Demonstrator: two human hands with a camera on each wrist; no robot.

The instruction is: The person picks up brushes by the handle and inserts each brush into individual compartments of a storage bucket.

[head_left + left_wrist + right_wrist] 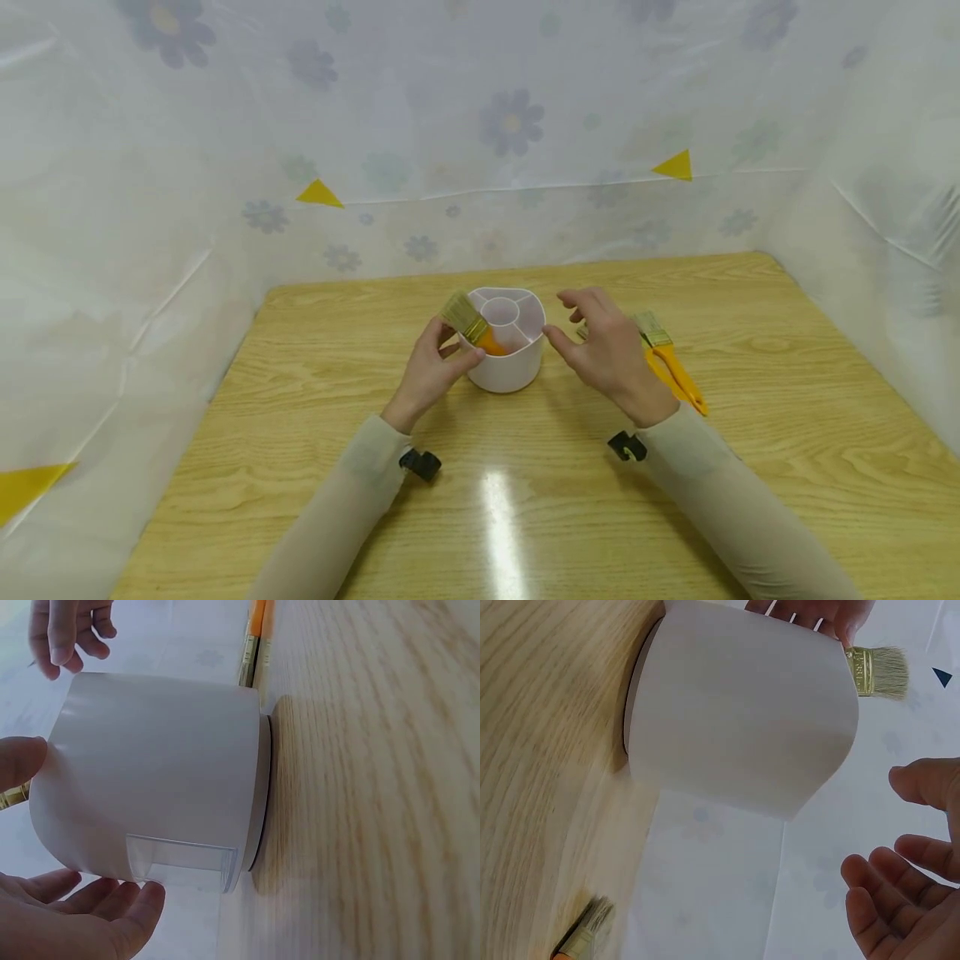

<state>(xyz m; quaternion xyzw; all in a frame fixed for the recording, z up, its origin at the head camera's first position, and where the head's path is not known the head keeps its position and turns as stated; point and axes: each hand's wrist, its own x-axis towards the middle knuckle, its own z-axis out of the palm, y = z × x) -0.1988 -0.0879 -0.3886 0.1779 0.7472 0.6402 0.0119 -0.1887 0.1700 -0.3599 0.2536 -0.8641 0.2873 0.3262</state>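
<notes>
A: You have a wood-grain surface (315,500) before you, with a white divided holder (508,373) upright on it.
B: Yes, and your left hand (433,367) grips the holder's left side, thumb at its front rim.
A: And your right hand (609,350)?
B: You have it just right of the holder, empty, thumb and fingers loosely apart.
A: You've one brush (476,330) leaning in the holder, bristles up over its left rim.
B: Other orange-handled brushes (681,375) lie right of the holder, partly behind your right hand.
</notes>
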